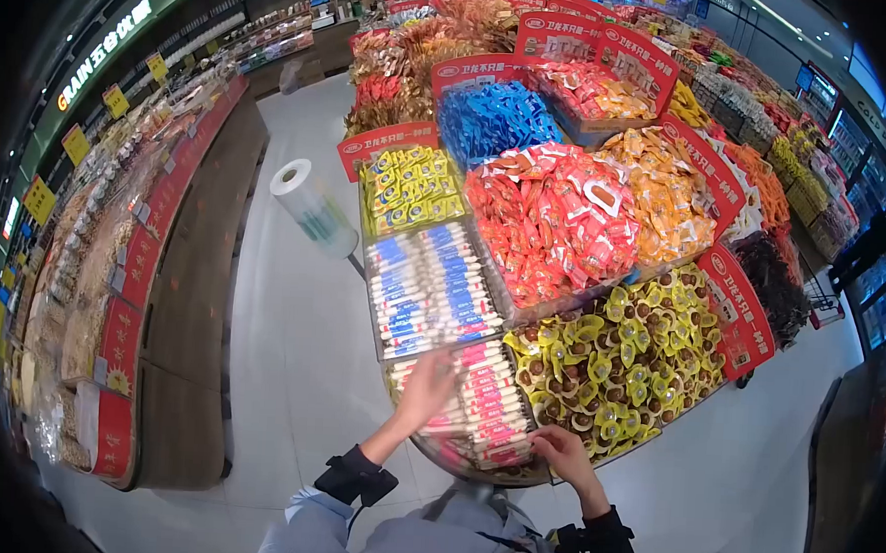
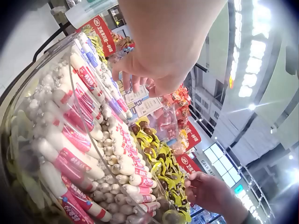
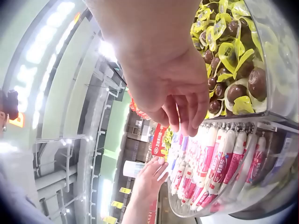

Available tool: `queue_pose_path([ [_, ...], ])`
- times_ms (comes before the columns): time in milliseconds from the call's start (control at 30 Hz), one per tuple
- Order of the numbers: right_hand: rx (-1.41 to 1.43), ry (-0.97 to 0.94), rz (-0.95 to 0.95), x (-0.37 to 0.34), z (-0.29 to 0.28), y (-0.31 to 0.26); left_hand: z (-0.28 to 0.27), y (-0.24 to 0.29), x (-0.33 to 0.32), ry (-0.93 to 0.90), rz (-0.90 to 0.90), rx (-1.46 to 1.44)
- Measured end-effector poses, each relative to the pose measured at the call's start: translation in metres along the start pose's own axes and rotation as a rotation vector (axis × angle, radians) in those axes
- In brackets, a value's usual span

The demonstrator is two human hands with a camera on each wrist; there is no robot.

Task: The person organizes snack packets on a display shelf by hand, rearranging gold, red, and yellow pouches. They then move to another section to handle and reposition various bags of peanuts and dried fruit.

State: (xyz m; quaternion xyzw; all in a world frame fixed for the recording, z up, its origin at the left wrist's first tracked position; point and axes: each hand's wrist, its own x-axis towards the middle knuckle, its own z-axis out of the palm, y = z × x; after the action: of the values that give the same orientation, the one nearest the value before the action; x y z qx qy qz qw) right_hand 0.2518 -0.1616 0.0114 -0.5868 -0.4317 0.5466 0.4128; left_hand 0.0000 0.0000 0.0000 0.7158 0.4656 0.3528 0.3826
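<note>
Nearest my head camera, a pale garment fills the bottom edge. Beyond it I have a broad heap of red packets, with yellow-wrapped brown balls spread in front of them. Left of the packets lie blue-and-white sticks, and pink-and-white sticks are packed in rows at the near end, right by both hands. Well apart on the left stands a roll of plastic bags. My left hand is over the pink-and-white sticks, blurred from the head; the right wrist view shows its fingers extended, released. My right hand is at their near right corner, beside the balls, fingers loosely bent and empty; whether its fingertips touch the rim, I cannot tell.
</note>
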Motion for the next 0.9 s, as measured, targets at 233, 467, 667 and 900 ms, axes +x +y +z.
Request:
queue_pose_path([
  [233, -0.005, -0.040, -0.135, -0.021, -0.007, -0.003, 0.003, 0.005, -0.035, 0.137, 0.019, -0.040],
  [467, 0.141, 0.034, -0.194, -0.057, -0.021, 0.020, 0.017, 0.002, -0.071, 0.244, -0.115, -0.227],
  [667, 0.163, 0.044, -0.155, -0.088, -0.030, 0.038, 0.027, 0.029, -0.121, 0.348, -0.181, -0.497],
  [900, 0.403, -0.014, 0.002, -0.105, -0.002, 0.043, 0.020, 0.041, -0.183, 0.367, -0.404, -0.526],
])
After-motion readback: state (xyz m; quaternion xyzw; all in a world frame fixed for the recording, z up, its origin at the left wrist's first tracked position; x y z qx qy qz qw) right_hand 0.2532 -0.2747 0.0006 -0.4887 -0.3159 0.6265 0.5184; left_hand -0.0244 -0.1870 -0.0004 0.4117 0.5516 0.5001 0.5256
